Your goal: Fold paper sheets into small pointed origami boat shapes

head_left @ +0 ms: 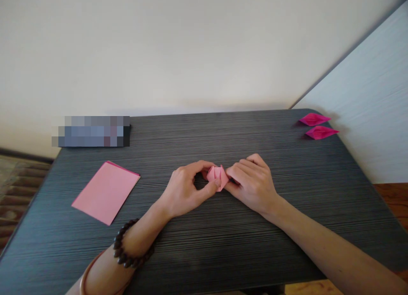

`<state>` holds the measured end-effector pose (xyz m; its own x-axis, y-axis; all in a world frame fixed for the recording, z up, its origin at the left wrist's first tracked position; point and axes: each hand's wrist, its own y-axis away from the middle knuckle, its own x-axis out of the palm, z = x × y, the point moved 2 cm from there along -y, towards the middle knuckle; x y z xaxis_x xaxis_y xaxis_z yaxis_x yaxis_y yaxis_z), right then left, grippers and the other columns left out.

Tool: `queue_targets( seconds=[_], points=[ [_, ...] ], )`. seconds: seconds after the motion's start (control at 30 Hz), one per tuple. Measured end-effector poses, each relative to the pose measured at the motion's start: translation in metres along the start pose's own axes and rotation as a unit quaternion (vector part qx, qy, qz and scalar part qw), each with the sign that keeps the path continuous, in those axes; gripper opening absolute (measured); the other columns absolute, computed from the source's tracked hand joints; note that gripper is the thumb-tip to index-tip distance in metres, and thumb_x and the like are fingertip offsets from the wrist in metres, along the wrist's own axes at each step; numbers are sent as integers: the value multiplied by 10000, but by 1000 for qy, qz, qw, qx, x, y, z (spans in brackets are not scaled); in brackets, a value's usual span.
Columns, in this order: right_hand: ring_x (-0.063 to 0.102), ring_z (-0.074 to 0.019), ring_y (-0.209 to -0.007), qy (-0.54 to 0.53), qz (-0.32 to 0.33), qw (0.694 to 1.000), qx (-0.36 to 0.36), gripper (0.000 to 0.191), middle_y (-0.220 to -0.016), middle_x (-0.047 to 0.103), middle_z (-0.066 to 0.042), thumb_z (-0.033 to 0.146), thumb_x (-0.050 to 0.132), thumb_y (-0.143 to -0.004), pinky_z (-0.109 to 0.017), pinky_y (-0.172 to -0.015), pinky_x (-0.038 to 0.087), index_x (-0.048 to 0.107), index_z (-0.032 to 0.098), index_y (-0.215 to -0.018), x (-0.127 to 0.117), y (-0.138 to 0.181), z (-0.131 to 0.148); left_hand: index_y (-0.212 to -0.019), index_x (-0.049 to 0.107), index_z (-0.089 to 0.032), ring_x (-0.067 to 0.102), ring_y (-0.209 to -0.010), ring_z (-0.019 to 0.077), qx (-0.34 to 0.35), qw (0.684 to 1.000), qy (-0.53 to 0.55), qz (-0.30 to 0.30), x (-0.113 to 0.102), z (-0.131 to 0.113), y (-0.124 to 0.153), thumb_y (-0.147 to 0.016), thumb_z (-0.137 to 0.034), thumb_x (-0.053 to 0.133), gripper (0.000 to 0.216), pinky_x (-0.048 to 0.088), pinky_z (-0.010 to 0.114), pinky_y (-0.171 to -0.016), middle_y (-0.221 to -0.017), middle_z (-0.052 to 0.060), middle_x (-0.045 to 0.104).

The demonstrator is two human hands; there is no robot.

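Observation:
A small piece of folded pink paper [218, 174], with upright flaps, is held between my two hands near the middle of the table. My left hand [188, 186] pinches its left side, with the thumb across the front and the fingers behind. On its right edge, my right hand [253, 182] grips between thumb and curled fingers. The part under my right fingertips is hidden. A dark beaded bracelet [123, 244] circles my left wrist.
A stack of pink paper sheets [106, 193] lies on the dark table [191, 244] at left. Behind it is a blurred-out box-like object [94, 132]. Two folded magenta paper pieces [315, 119] [321, 132] lie at the far right corner. A wall [178, 48] stands behind.

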<state>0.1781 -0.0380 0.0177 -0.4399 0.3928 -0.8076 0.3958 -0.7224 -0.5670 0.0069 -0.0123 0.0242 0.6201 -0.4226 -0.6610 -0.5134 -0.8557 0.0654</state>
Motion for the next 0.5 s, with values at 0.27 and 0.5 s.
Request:
queue_targets(
  seconds=[0.27, 0.5],
  points=[
    [425, -94, -537, -115, 65, 989, 63, 130, -575, 480, 48, 205, 578, -789, -299, -659, 328, 509, 188, -680, 3, 0, -8, -803, 660, -169, 403, -550, 76, -28, 995, 78, 48, -5, 6, -6, -859, -375, 520, 256, 291, 196, -493, -680, -31, 591],
    [535, -126, -714, -290, 117, 940, 139, 138, -813, 602, -8, 286, 531, -857, -290, -702, 397, 565, 187, -946, 1, 1, -19, -868, 688, -173, 555, -649, 112, -53, 989, 132, 47, -1, 15, -7, -845, -395, 565, 255, 388, 197, -579, -709, -10, 652]
  ],
)
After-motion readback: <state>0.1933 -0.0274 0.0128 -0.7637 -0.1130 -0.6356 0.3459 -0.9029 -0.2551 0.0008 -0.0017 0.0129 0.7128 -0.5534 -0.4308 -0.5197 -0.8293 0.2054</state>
